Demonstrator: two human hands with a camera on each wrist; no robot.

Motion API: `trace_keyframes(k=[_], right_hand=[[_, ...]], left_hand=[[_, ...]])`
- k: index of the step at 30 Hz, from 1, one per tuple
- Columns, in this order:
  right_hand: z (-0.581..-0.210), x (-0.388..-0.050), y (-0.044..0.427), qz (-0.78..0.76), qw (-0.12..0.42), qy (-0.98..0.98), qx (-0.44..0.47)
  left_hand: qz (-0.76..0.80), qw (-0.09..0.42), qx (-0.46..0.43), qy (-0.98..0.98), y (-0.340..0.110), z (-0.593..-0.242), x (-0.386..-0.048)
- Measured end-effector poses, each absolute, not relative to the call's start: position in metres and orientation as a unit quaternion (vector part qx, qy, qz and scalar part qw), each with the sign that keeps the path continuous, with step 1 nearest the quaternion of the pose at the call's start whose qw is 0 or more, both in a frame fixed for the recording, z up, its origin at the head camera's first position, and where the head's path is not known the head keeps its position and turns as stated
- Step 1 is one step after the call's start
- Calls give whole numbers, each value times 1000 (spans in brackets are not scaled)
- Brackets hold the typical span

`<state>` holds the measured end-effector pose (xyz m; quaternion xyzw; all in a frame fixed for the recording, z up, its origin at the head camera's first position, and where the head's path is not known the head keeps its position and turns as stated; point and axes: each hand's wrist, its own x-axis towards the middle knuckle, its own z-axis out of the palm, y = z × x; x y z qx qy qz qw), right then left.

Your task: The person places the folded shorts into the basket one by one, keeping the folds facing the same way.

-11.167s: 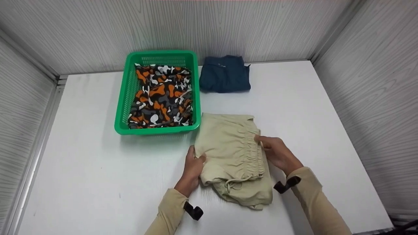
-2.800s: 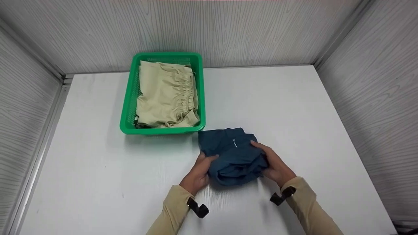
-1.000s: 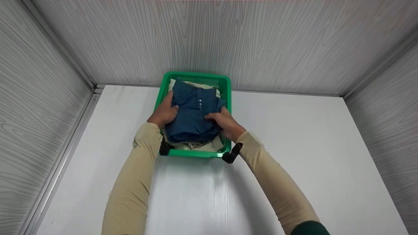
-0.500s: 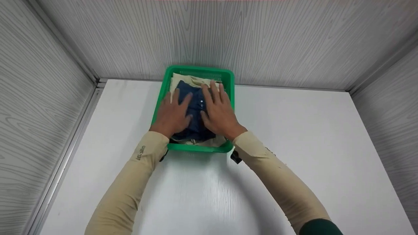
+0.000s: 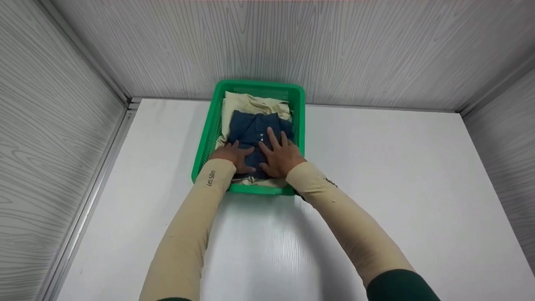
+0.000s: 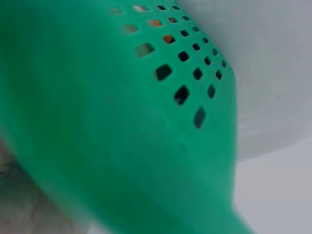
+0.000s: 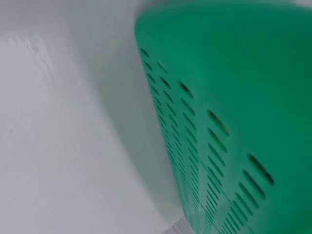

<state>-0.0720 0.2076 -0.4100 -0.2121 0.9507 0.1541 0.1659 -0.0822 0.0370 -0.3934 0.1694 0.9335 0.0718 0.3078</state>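
A folded dark blue garment (image 5: 250, 124) lies on top of folded beige drawstring trousers (image 5: 255, 103) inside the green plastic basket (image 5: 260, 83). My left hand (image 5: 234, 157) rests on the near left part of the blue garment, fingers spread. On its near right part my right hand (image 5: 282, 159) lies with fingers extended. Orange spots show through the holes of the basket wall (image 6: 161, 117) in the left wrist view. The right wrist view is filled mostly by the slotted basket wall (image 7: 234, 87); no hand shows there.
The basket stands on a white table (image 5: 388, 179), close to the grey wood-grain back panel (image 5: 267, 42). Similar panels rise at the left (image 5: 54, 125) and right (image 5: 510, 125).
The beige trousers went into the basket over the camouflage-print garment, then the blue garment on top. Both hands let go of it, flattened out and slid toward the basket's near end.
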Motion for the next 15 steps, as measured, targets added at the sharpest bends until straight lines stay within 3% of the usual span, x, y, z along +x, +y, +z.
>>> trace_keyframes(k=[6,10,13,15], right_hand=[[-414,-66,197,168,141,954,-205],[-428,-64,199,140,150,958,-203],[-440,-62,204,76,162,960,-214],[-444,-62,208,17,139,961,-240]], left_hand=[[68,311,167,933,33,-399,-81],[53,304,169,936,39,-426,-86],[56,276,178,943,48,-452,-89],[94,249,178,947,53,-459,-88]])
